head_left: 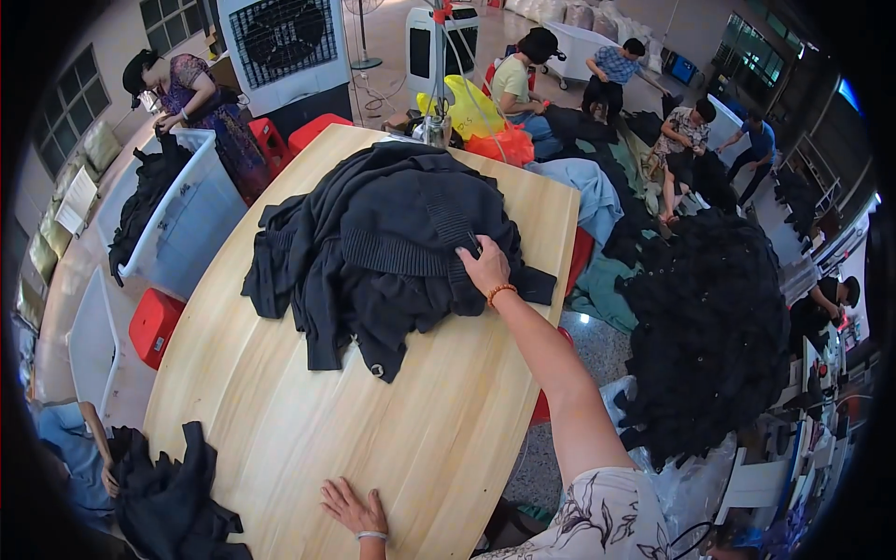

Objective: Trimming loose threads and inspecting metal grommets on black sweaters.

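A heap of black knit sweaters (392, 215) lies toward the far end of the wooden table (308, 411). Reaching across the tabletop, my right hand (487, 267) pinches the ribbed edge of a sweater on the heap's right side; a beaded bracelet circles that wrist. My left hand (354, 510) rests flat on the wood near the front edge, fingers spread, with nothing in it. Pale round bits show at the heap's near edge, too small to name.
Another person's hand (110, 481) touches black garments (173, 495) at the table's left corner. Red stools (157, 327) and a blue-white bin (177, 210) stand left. A large dark garment pile (705, 327) lies right. Several people work beyond, near a yellow bag (469, 107).
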`<state>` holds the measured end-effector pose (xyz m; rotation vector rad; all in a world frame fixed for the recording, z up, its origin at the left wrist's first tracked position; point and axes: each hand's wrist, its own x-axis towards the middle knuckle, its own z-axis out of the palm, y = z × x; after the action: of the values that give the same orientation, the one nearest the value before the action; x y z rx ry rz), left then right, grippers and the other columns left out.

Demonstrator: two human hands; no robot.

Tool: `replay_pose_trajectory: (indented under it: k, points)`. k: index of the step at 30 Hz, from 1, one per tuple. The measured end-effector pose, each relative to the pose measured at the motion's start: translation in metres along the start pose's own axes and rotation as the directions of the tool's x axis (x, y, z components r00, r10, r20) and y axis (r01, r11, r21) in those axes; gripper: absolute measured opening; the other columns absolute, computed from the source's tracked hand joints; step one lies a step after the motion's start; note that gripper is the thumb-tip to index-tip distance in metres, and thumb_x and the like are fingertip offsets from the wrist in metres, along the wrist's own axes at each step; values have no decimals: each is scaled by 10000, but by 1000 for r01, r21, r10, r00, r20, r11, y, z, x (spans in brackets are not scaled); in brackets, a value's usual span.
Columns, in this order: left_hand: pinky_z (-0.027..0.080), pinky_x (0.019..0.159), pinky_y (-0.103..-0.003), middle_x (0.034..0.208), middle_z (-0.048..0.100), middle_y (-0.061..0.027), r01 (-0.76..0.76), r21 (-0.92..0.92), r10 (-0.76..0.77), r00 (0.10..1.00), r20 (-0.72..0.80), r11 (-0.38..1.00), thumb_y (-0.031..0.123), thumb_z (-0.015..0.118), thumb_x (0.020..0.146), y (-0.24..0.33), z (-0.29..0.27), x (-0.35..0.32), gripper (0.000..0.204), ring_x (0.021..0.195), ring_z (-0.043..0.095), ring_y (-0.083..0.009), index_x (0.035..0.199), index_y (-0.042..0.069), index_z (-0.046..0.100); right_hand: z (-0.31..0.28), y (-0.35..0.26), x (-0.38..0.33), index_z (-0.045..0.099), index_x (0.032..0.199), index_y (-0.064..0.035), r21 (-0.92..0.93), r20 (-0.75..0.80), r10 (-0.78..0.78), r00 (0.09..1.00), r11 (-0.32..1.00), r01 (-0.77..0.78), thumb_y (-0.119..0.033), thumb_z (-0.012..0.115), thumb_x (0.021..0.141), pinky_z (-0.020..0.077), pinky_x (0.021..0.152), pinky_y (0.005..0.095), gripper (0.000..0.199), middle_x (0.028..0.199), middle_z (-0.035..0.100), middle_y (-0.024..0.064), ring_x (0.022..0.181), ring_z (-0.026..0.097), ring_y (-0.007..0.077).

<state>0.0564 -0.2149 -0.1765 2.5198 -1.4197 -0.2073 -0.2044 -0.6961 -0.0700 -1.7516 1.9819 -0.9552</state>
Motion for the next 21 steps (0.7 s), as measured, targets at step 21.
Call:
replay_pose_trajectory:
  k: [21]
  points:
    - [59,1176,-562,1559,238,-212,14,-46,-16,999,-49,999,405,661,833,10,8,-6,752,1460,168,-375,1443,66,381,-81,-142,-82,679,723,20,524,115,-482,869,772,359,-362,719,822,510,585,391,397,679,641,212,644,664,346]
